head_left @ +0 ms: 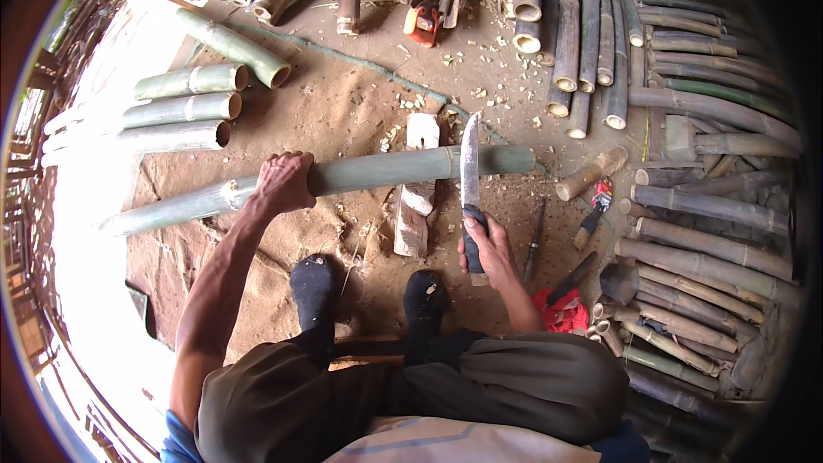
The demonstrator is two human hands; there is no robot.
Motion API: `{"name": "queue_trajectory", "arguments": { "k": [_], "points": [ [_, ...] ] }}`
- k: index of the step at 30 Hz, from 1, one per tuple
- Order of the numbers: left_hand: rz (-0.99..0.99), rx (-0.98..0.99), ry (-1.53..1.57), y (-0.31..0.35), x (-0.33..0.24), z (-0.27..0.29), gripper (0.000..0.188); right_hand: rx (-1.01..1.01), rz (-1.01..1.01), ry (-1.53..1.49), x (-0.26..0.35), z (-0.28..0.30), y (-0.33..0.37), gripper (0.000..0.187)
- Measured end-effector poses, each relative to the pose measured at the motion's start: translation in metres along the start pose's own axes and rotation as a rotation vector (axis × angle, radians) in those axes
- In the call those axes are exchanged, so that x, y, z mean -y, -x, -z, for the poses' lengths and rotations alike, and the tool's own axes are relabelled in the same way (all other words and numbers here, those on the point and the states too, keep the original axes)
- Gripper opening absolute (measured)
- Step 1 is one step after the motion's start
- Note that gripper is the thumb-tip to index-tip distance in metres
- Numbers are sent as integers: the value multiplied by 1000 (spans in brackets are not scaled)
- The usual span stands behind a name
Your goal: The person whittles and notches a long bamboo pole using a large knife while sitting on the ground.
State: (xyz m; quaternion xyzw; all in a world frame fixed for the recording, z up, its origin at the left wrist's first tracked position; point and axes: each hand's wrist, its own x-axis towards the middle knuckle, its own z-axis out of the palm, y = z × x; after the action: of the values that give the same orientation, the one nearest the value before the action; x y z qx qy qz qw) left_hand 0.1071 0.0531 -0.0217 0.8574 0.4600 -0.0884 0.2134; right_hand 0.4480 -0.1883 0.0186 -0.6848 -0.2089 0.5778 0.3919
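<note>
While left hand grips bamboo pole, right hand holds knife.

Under the left hand lies a smooth, matt green bamboo pole; the right hand grips a long knife of dull grey metal, its handle dark and wrapped; below both, a rough pale wooden block on dusty, chip-strewn earth
</note>
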Motion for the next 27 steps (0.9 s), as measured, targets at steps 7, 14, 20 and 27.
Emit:
{"name": "queue_trajectory", "arguments": {
  "k": [7, 14, 20, 27],
  "points": [
    [-90, -109, 113, 36, 13, -19, 73, -291, -26, -185, -22, 55, -29, 40],
    [84, -511, -113, 67, 57, -64, 64, 93, 16, 264, -29, 34, -38, 35],
    [26, -472, -28, 58, 59, -64, 52, 92, 8, 195, -36, 25, -36, 35],
    [10, -402, 33, 57, 57, -52, 52, -35, 46, 91, -47, 35, -42, 35]
  ]
}}
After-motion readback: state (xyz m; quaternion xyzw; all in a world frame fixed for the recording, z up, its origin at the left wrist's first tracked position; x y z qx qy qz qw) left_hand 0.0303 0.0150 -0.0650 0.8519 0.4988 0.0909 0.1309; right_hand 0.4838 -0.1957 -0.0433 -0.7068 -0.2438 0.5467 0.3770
